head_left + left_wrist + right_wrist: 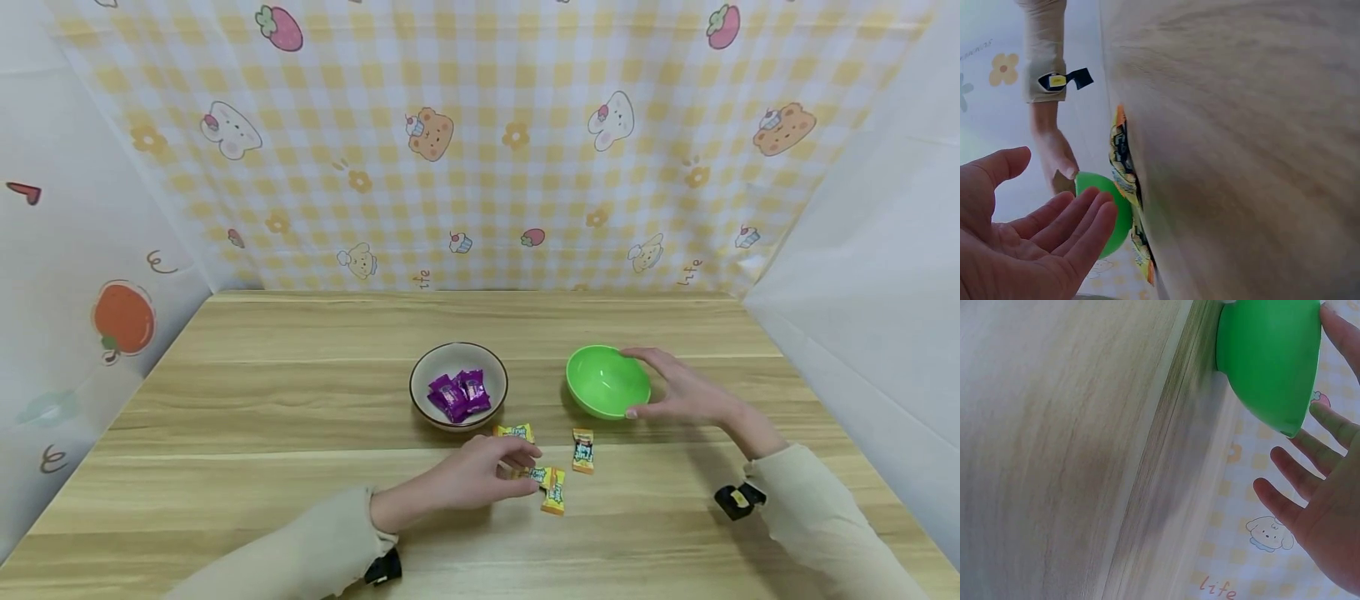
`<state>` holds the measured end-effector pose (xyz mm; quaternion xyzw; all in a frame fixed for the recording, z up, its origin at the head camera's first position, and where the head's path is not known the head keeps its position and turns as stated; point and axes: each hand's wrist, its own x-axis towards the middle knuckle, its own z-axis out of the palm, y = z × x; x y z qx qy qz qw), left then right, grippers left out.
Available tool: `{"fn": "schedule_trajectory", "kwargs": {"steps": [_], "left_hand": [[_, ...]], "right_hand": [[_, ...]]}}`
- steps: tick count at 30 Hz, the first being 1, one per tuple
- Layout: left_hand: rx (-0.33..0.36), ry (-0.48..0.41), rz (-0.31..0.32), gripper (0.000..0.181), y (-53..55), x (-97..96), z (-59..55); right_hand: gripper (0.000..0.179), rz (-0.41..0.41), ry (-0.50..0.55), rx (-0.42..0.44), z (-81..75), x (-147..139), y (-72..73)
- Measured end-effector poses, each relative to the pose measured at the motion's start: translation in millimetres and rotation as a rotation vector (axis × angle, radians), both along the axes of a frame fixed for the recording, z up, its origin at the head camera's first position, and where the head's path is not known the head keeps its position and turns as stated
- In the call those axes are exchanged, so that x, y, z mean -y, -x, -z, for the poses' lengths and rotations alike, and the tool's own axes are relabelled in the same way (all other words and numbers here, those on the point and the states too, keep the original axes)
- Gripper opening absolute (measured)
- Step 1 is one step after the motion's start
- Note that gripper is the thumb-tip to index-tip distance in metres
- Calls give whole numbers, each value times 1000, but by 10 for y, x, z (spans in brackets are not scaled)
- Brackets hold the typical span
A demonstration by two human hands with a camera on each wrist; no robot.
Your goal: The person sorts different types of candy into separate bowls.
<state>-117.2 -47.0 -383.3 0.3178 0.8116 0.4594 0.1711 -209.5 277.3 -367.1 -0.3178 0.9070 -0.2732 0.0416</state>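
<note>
My left hand point(480, 473) hovers over yellow wrapped fruit candies point(553, 492) on the table, its fingers loosely bent with nothing between them. It partly hides some of these candies. Just right of it lies another yellow candy point(582, 451). My right hand point(686, 392) is at the right side of a bright green bowl point(606, 382), thumb and forefinger spread along the rim. In the right wrist view the fingers point(1285, 503) are splayed and fairly straight, and the thumb touches or nearly touches the rim. The bowl stands upright, and no candy shows inside.
A beige bowl with a dark rim point(450, 360) stands left of the green one, holding several purple wrapped candies point(474, 392). The wooden table point(262, 392) ends at a checked cloth point(480, 192) behind, with white cloth on both sides.
</note>
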Motion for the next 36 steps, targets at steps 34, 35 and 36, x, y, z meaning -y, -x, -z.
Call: {"fn": "schedule_trajectory", "kwargs": {"steps": [34,35,36], "left_hand": [[-332,353,39,24,196,-263,111],[-333,359,38,23,196,-264,111],[-325,365,37,21,196,-263,111]], "right_hand": [[83,16,-6,11,-29,-8,0],[83,15,-6,10,-32,-7,-2],[83,14,-6,11,-35,-6,-4]]}}
